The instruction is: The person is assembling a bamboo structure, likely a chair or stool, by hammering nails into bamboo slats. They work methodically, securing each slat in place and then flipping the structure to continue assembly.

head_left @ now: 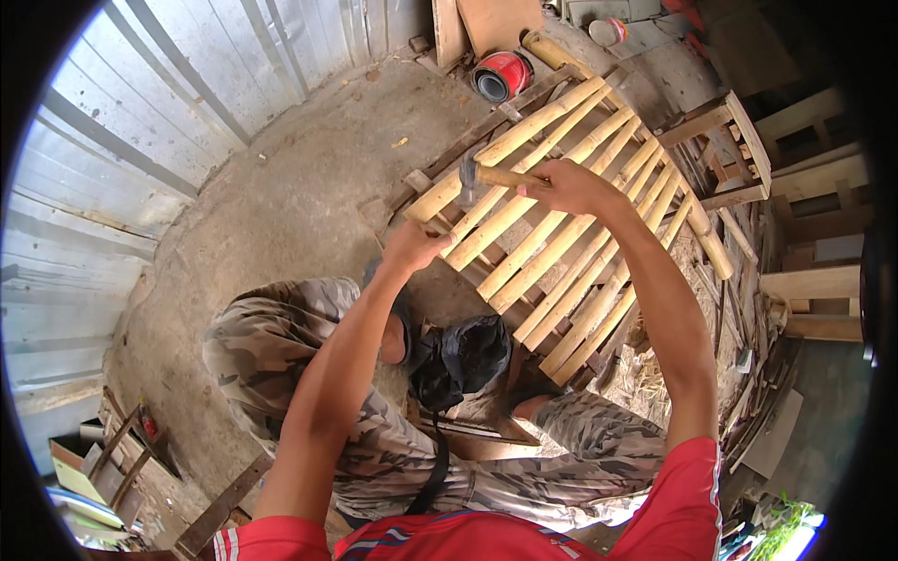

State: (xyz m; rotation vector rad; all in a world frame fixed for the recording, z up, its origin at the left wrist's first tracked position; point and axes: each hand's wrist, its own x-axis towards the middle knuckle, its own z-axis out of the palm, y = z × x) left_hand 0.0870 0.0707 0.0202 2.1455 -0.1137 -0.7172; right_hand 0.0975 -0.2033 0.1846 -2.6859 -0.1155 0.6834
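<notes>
My right hand [571, 187] is wrapped round the wooden handle of a hammer [503, 178]. The hammer's metal head is over the left part of a row of split bamboo slats [552, 234]. Close below the head, my left hand [416, 246] has its fingers pinched together at the near ends of the leftmost slats. Whatever those fingers hold is too small or hidden to make out. The slats lie side by side with gaps between them, across crosspieces. A thicker bamboo pole [708, 238] runs along their far right side.
A black bag [463, 360] lies between my legs, near the slats' lower ends. Beyond the slats sits a red can [502, 77]. Wooden frames [739, 154] and scrap wood crowd the right. Corrugated metal sheets [140, 122] wall the left side, above a bare concrete floor [309, 196].
</notes>
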